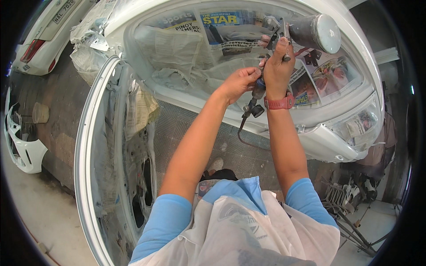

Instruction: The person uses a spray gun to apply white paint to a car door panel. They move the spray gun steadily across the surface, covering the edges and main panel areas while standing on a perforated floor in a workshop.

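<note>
My right hand (278, 68), with a red watch on its wrist, is wrapped round the handle of a paint spray gun (284, 32). The gun's grey cylindrical cup (327, 34) points off to the right. Beside the handle, my left hand (242, 84) is closed in a pinch, its fingertips on the side of the gun; the exact part between them is hidden. Below the grip hangs a fitting with a small round gauge (257, 111), and a thin dark air hose (241, 133) curves down from it. Behind the gun is a car window covered with newspaper (173, 48).
The white car body (235, 119) curves round the far side. To my left stands an open, partly stripped car door (84, 146). Further left are a white bumper (29, 153), a bucket (41, 113) and another white car (49, 40). Metal stands (350, 230) are at the lower right.
</note>
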The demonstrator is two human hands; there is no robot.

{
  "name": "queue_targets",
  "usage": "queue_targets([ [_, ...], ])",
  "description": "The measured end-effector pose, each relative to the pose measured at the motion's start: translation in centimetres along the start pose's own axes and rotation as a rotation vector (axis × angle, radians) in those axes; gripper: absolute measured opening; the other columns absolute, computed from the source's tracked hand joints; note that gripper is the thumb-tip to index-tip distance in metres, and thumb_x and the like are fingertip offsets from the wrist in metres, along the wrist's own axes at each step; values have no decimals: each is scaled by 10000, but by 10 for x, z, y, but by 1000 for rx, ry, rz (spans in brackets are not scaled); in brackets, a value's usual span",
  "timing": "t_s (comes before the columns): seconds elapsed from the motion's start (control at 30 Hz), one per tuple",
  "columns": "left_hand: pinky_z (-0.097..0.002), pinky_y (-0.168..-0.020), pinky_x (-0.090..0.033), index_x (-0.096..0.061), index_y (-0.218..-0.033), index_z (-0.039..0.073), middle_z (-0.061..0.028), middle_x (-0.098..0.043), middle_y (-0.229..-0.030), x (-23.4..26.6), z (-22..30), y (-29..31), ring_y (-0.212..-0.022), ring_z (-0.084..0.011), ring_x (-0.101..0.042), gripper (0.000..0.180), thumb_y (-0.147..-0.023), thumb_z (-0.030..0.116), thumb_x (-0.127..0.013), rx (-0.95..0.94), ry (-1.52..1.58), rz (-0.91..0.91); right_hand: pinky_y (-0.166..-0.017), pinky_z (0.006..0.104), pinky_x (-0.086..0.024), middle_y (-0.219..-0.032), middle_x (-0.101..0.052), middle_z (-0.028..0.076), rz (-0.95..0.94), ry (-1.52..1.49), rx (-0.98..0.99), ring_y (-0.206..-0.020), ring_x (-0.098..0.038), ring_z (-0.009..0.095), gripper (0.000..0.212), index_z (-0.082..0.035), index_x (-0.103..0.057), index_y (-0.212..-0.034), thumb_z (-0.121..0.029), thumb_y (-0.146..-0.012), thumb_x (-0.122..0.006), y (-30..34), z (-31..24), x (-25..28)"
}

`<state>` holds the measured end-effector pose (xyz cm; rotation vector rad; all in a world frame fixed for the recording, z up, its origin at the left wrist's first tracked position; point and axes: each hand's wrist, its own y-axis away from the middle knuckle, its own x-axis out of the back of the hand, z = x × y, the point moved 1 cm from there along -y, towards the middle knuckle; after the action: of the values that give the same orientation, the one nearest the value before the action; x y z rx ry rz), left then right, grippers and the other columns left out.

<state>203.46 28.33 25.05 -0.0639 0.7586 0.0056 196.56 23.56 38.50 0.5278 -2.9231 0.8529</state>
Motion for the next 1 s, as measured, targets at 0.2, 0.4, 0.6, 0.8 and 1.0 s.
queue_targets([
  [0.2,-432,-1193,-448,-500,-1597,63,-146,-604,-1551,53,-44,90,-1380,-263,-596,579,-1176,460,-473,-16,-6,312,-598,262,-516,-972,-750,68,-144,-78,66,-762,-645,106,503,-33,-627,-1390,-468,-1164,-516,9,22,-51],
  [0.4,-398,-1198,-448,-440,-1657,78,-134,-542,-1634,152,-189,325,-1432,-254,-564,617,-1179,467,-456,344,-46,930,-674,345,-530,-776,-687,157,-351,-50,44,-676,-634,200,590,-60,-597,-1560,-470,-1138,-556,28,48,-163],
  [0.6,-390,-699,-477,-653,-1077,51,-48,-577,-847,112,-329,565,-753,-171,-560,398,-1156,391,-463,924,-124,1216,-640,428,-526,-628,-618,196,-494,-93,-35,-574,-641,301,614,-23,-653,-1484,-500,-1104,-589,68,63,-273],
  [0.8,-428,-872,-552,-735,-1195,-36,-220,-762,-1061,31,-406,650,-986,-300,-730,591,-1135,460,-419,819,-323,1226,-795,472,-580,-822,-728,292,-594,-41,-41,-829,-751,453,599,10,-697,-1402,-488,-1084,-601,94,68,-358],
  [1.0,-457,-940,-549,-731,-1208,-15,-232,-757,-1136,54,-403,653,-1029,-361,-737,443,-1130,339,-476,815,-1045,951,-852,467,-590,-976,-756,333,-729,-128,-194,-906,-765,463,606,42,-705,-1368,-483,-1083,-602,74,75,-372],
])
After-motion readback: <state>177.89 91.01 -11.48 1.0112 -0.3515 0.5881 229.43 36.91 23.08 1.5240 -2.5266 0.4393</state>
